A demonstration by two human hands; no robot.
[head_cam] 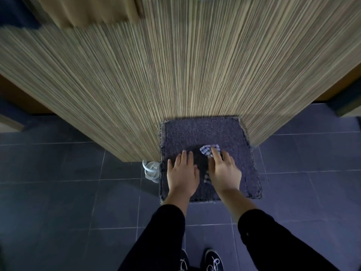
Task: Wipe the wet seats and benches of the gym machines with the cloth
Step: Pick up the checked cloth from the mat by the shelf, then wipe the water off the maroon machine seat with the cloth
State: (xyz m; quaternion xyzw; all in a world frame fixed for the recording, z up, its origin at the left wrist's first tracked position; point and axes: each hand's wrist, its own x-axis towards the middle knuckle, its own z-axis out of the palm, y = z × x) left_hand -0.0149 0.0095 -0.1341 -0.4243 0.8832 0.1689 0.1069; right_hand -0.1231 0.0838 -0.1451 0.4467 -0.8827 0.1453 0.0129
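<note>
Cloth (210, 150), blue-and-white checked and bunched up, lies on the dark grey carpeted pad (207, 133) in the head view, just past the middle of the pad and under the fingertips of the right hand (224, 171). That hand is pressed palm-down on the pad, its fingers (215, 154) stretched forward and lying over the near edge of the cloth rather than curled round it; whether any finger pinches the fabric from below I cannot tell. A darker checked scrap shows on the pad between the two hands, near the right thumb, and may be more of the same cloth. The left hand (182, 173) rests flat on the pad just beside the right one, fingers spread and extended, with nothing in it. Both forearms come up from black sleeves (168, 231) at the near side of the pad. Behind the pad and to its left rises a broad panel (156, 75) with fine vertical wood-coloured stripes; the pad's far corners meet it. A pale plastic bottle (150, 171) with a looped handle stands on the floor touching the pad's left edge, at the foot of the panel. Dark blue-grey floor tiles (68, 192) surround the pad, and two black shoes (214, 260) with white laces show on the floor nearest the camera, below the pad.
</note>
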